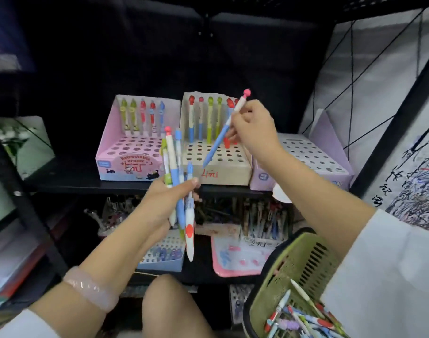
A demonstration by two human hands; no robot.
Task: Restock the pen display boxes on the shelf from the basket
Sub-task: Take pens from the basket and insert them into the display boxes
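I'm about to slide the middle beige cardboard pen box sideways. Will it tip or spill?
The beige cardboard pen box is low and wide, so it probably slides flat. It looks light, being mostly empty holes. Its tall upright pens stand loosely at the back and may wobble.

Beige box (223, 167): front holes free; standing pens (209, 118) block back row.

Black shelf (125, 186); pink box (135, 152), beige box (218, 167), lilac box (313, 162) side by side

R hand (251, 132) w/ pen (223, 129) over box (223, 170)
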